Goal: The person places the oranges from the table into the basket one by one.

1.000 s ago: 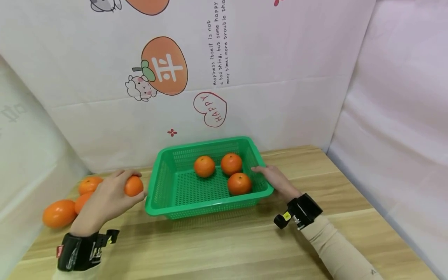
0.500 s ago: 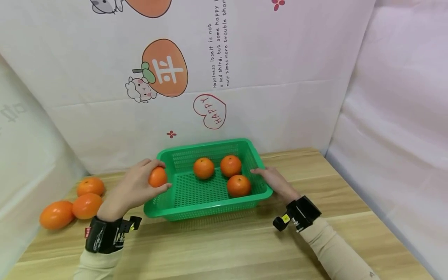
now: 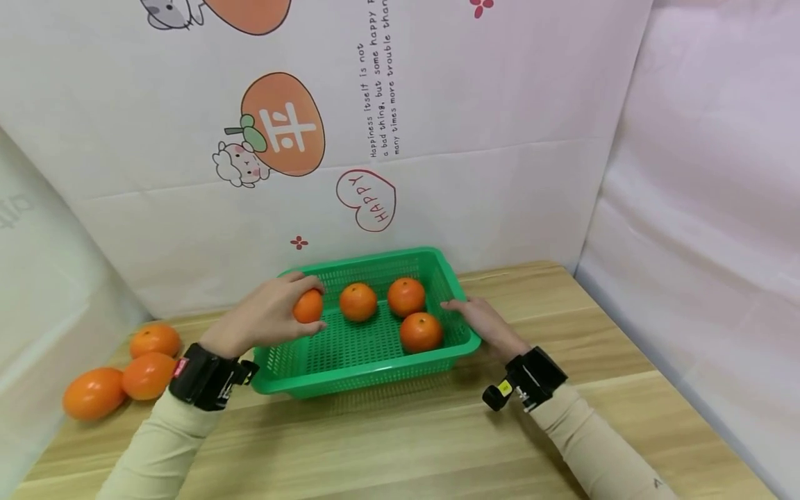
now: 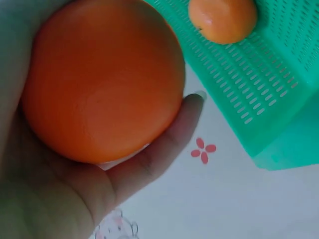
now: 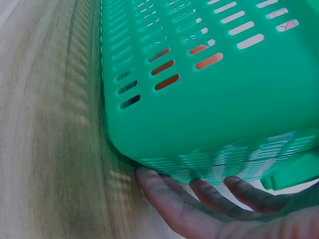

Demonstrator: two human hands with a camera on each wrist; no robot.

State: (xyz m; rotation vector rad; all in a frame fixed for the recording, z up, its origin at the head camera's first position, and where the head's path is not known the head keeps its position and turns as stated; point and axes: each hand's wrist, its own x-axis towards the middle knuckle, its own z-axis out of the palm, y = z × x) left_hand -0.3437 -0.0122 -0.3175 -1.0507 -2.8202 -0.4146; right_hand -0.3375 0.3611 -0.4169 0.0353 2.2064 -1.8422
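My left hand [image 3: 269,314] grips an orange [image 3: 308,306] between thumb and fingers, over the left end of a green plastic basket [image 3: 362,377]. Close up in the left wrist view, the held orange [image 4: 104,82] fills much of the frame, with the palm and one finger curved around it. Three more oranges lie inside the basket toward its right side, one of them the front orange [image 3: 421,332]. My right hand [image 3: 490,326] holds the basket's right end, thumb over the rim. Its fingers [image 5: 212,196] press the outside of the slotted wall in the right wrist view.
Three other oranges [image 3: 150,376] sit grouped on the wooden table [image 3: 400,444], left of the basket. A white printed cloth [image 3: 475,173] hangs close behind the basket, and further white cloth [image 3: 706,229] closes off the sides.
My left hand has carried the orange rightward from beside the basket to over its left end. The right hand keeps its hold on the basket's right end.
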